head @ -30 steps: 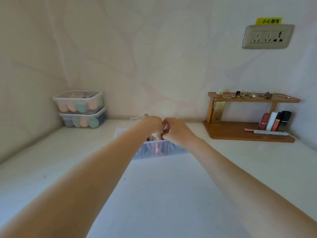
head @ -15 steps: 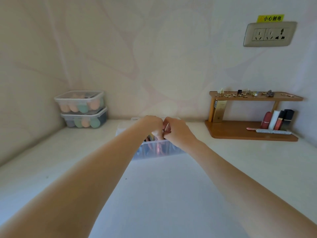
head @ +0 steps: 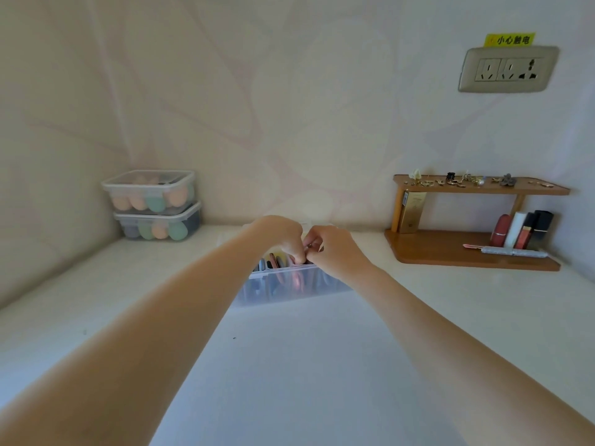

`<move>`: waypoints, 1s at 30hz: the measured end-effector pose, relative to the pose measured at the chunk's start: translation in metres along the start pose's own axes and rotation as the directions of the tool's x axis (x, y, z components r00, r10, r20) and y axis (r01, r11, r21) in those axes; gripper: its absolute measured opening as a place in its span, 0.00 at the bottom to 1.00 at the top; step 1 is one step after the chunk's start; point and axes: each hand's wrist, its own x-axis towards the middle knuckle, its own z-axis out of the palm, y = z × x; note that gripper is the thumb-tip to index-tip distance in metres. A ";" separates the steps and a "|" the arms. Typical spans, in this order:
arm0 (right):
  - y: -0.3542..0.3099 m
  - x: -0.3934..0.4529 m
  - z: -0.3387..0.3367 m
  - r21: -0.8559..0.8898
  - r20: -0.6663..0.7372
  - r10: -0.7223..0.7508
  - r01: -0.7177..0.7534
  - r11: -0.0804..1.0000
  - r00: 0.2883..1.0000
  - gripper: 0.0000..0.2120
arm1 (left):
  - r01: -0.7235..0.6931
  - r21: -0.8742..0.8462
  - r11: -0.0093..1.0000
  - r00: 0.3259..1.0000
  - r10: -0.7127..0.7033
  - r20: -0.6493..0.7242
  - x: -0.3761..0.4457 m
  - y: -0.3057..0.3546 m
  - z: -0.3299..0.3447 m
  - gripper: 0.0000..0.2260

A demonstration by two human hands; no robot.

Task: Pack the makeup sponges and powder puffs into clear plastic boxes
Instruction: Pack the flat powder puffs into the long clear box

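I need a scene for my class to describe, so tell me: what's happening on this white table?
A person is packing flat powder puffs upright into an open clear plastic box mid-table. Both hands, left hand and right hand, meet above the box with fingers curled at the puffs; what each grip holds is hidden. Two lidded clear boxes of egg-shaped pastel sponges are already stacked in the back-left corner. A wooden shelf with lipsticks stands to the right.

So two lidded boxes (head: pixel 154 204) sit stacked in the table's (head: pixel 289 365) back left corner. An open box (head: pixel 289 281) sits mid-table near the back edge, with a wooden shelf (head: pixel 473 249) at back right.
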 end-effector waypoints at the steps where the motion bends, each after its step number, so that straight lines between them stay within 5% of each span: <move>1: 0.000 0.001 0.000 0.013 0.014 0.011 -0.011 1.000 1.000 0.08 | -0.002 -0.021 1.000 1.000 0.002 -0.003 -0.001 -0.001 0.002 0.12; 7: -0.008 0.006 -0.013 0.034 0.172 0.083 -0.090 0.995 0.982 0.07 | -0.073 -0.180 0.981 0.997 0.071 -0.021 -0.006 -0.007 0.008 0.07; 14: -0.027 0.013 -0.014 -0.349 0.345 0.155 -0.027 0.937 0.926 0.08 | -0.196 -0.280 0.940 0.978 0.166 -0.129 -0.016 -0.017 0.027 0.07; 22: -0.032 0.024 -0.012 -0.450 0.403 0.228 -0.025 0.893 0.887 0.12 | -0.212 -0.332 0.919 0.965 0.144 -0.218 -0.018 -0.020 0.035 0.10; 28: -0.032 0.028 -0.010 -0.507 0.445 0.285 -0.023 0.862 0.849 0.06 | -0.176 -0.326 0.929 0.971 0.109 -0.213 -0.013 -0.020 0.035 0.08; 30: -0.033 0.030 -0.006 -0.573 0.414 0.304 -0.014 0.819 0.858 0.14 | -0.171 -0.325 0.930 0.970 0.102 -0.219 -0.011 -0.019 0.036 0.11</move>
